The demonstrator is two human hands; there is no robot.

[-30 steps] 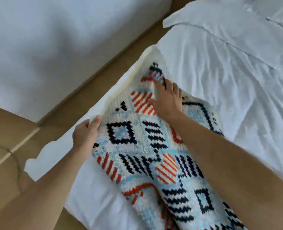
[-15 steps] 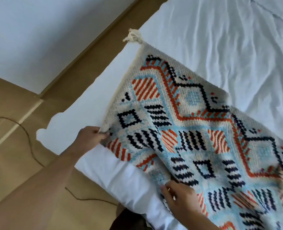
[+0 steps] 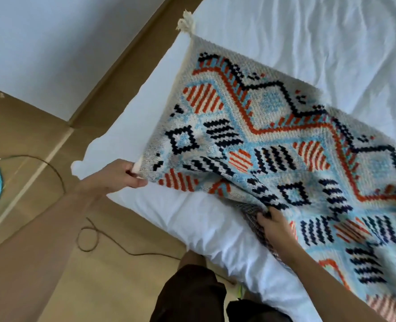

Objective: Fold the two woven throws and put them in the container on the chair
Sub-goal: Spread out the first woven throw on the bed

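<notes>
Head view: throw (image 3: 285, 140) flatter (previously bunched)

A woven throw (image 3: 273, 140) lies spread on the white bed (image 3: 331, 43), patterned in cream, light blue, orange and navy zigzags, diamonds and striped patches. A cream tassel (image 3: 186, 22) marks its far corner near the bed's edge. Its near edge is lifted and rumpled, with the plainer underside showing where it turns up.
</notes>
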